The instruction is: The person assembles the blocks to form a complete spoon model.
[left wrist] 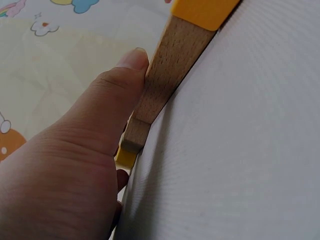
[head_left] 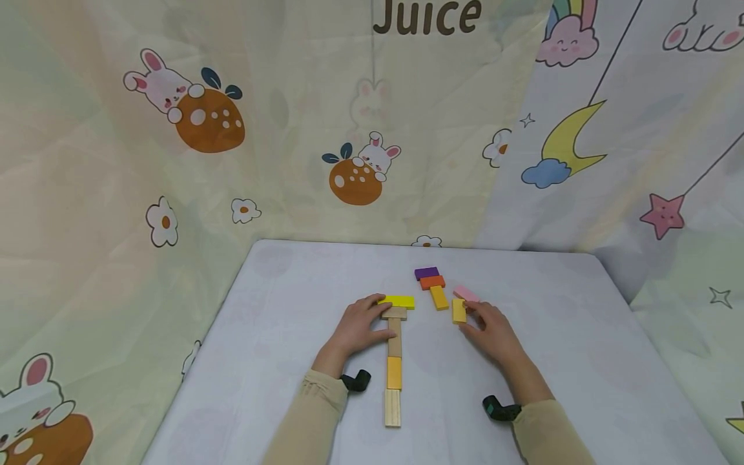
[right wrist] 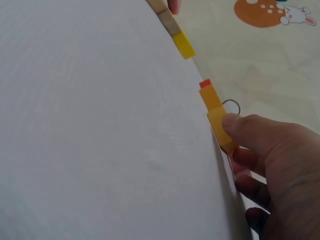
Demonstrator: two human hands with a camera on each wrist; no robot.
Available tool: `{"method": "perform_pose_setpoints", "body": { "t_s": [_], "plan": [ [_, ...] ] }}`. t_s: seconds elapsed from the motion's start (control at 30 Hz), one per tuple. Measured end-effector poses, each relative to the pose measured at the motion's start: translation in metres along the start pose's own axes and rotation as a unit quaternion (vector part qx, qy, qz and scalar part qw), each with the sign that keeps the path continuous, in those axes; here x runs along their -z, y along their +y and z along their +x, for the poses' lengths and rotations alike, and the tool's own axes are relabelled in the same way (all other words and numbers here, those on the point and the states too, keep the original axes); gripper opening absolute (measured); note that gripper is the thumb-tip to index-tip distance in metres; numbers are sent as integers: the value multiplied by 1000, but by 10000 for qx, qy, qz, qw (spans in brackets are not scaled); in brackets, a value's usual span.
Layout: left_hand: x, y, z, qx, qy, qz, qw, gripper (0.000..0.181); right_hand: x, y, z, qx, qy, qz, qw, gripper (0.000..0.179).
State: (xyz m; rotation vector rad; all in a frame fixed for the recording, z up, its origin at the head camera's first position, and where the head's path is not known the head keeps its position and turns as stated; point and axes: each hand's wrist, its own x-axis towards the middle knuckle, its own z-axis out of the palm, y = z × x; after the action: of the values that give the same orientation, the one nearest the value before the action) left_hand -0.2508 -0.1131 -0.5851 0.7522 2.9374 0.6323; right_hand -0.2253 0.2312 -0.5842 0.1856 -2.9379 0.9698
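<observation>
My right hand [head_left: 493, 328] pinches a yellow-orange block [head_left: 458, 311] between thumb and fingers, at the right of the table's middle. In the right wrist view, the thumb lies on this block [right wrist: 220, 127]. A pink block [head_left: 465, 294] lies just behind it. My left hand [head_left: 361, 325] rests along a T-shaped row, its fingers at a bright yellow block [head_left: 401, 301] and a short wooden block [head_left: 396, 314]. Its fairly straight thumb touches a long wooden block [left wrist: 170, 65]. Nearer me, the row continues with an orange block [head_left: 394, 373] and a pale grooved block [head_left: 392, 408].
Behind the right hand lie a purple block [head_left: 427, 273], a red-orange block [head_left: 433, 282] and another yellow-orange block [head_left: 438, 298], touching one another. A white-covered table [head_left: 279, 284] bears everything. A printed curtain [head_left: 302, 181] hangs behind its far edge.
</observation>
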Motion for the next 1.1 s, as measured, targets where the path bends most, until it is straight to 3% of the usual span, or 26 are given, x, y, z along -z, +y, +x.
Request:
{"method": "perform_pose_setpoints", "body": {
  "t_s": [0.23, 0.4, 0.73, 1.1],
  "plan": [
    [0, -1, 0, 34, -5, 58, 10000, 76, 10, -1, 10, -299, -734, 30, 9969, 73],
    [0, -2, -1, 42, -6, 10, 10000, 76, 13, -2, 17, -204, -999, -103, 9947, 77],
    [-4, -3, 0, -90, 101, 19, 9999, 76, 21, -5, 21, 44, -800, -41, 9968, 64],
    [-4, -4, -1, -187, 160, 131, 9996, 77, 14, -50, 48, 715, -582, 236, 9955, 59]
  ]
}}
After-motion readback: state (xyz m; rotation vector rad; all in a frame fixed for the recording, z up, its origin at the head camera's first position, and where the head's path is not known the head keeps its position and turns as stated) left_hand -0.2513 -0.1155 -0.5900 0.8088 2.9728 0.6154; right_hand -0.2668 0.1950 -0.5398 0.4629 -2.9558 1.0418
